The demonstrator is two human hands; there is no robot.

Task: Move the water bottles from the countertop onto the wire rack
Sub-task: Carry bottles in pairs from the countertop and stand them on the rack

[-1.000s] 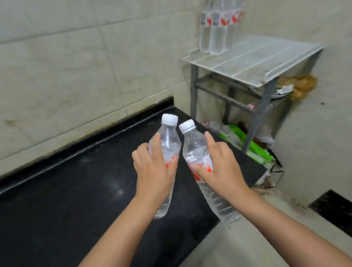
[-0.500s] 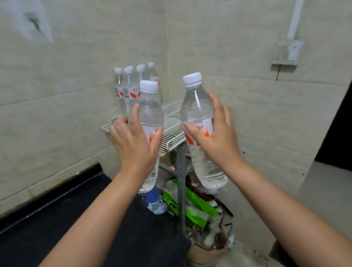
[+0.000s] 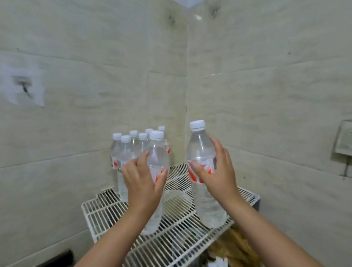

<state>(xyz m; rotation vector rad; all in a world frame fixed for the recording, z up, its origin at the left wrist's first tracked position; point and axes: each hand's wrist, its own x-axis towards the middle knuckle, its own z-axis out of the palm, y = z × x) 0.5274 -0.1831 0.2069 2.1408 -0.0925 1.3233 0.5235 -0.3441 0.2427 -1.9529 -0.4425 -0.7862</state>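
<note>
soft, even light; slightly blurred; wide-angle bending at the edges

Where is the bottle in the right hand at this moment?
In the head view, right of centre: the right hand holds the bottle upright over the wire rack, to the right of the left-hand bottle and the cluster of bottles in the corner.

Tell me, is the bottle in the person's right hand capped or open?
Capped. The bottle in the right hand has a white cap seated on its neck.
</note>
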